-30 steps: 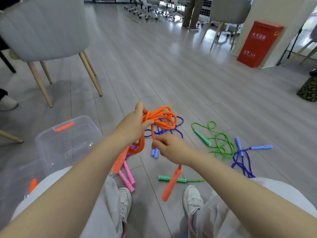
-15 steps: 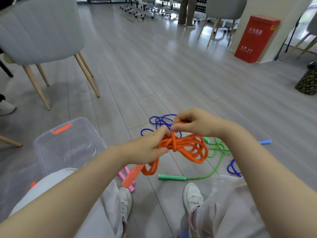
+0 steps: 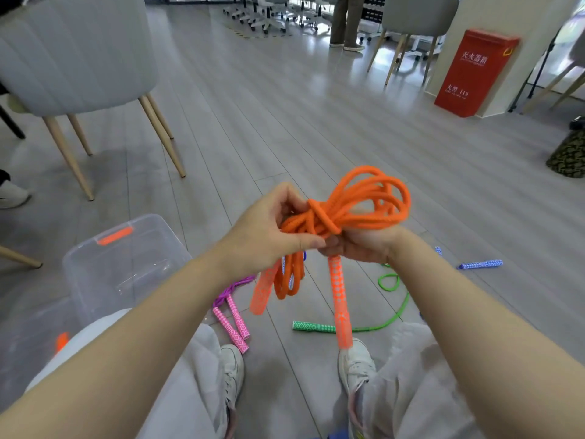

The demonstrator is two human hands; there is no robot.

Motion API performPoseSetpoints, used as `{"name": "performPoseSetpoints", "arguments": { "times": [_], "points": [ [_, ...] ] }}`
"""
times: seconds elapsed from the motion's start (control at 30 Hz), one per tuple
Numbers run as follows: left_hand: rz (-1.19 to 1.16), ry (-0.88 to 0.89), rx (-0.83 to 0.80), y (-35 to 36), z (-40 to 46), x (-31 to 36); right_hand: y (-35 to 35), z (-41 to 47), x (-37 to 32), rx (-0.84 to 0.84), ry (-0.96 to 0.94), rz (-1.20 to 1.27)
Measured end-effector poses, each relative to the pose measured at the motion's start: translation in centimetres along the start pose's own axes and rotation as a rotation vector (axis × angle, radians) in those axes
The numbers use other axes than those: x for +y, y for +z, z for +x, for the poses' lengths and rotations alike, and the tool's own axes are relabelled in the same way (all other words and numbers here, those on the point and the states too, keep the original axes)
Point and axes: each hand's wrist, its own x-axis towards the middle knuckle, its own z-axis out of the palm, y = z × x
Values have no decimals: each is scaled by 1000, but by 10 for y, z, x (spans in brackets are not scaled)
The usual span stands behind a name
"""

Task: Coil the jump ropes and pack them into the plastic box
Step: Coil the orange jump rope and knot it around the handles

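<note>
Both curled tight on the orange rope (image 3: 345,210): left hand (image 3: 269,229) pinching the bundle, right hand (image 3: 361,245) gripping beneath. Held up right of the plastic box (image 3: 123,267).

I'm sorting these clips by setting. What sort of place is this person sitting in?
Probably an office or shared workspace, not a home: a row of wheeled office chairs stands at the back, a red fire-equipment cabinet leans against a pillar, and the grey plank floor runs wide and open.
</note>
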Motion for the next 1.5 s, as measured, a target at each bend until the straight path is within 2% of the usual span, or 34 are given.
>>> {"name": "performPoseSetpoints", "arguments": {
  "times": [0.1, 0.17, 0.27, 0.33, 0.43, 0.63, 0.73, 0.87, 1.0, 1.1, 1.17, 1.23, 1.37, 1.5],
  "points": [
    [91, 22, 161, -16, 8, -6, 22, 11, 9, 158, 9, 23],
    [226, 2, 251, -25, 10, -12, 32, 17, 13, 245, -26, -74],
    [529, 22, 314, -34, 12, -17, 43, 20, 14, 353, 19, -249],
    [633, 41, 356, -36, 14, -18, 49, 19, 12, 417, 32, -417],
    [659, 23, 407, -38, 18, -23, 55, 15, 6, 487, 8, -709],
    [652, -24, 434, -34, 26, -37, 52, 13, 4, 466, 1, -876],
    [705, 1, 345, -27, 27, -44, 42, 6, 6, 421, 46, -1031],
    [953, 42, 43, -15, 23, -54, 25, -13, 0, 289, 146, -1141],
    [994, 82, -217, -6, 16, -55, 19, -21, -11, 205, 184, -1248],
    [1020, 84, -312, -4, 14, -52, 20, -18, -12, 199, 162, -1290],
    [938, 46, -333, -8, 14, -50, 17, -17, -15, 239, 93, -1265],
    [813, 6, -340, -12, 11, -44, 12, -20, -20, 245, 11, -1131],
    [599, -31, -304, -11, 4, -24, 6, -28, -29, 96, -40, -673],
    [237, -82, -305, -7, -1, -6, 3, -32, -33, 2, -56, -338]
  ]
}}
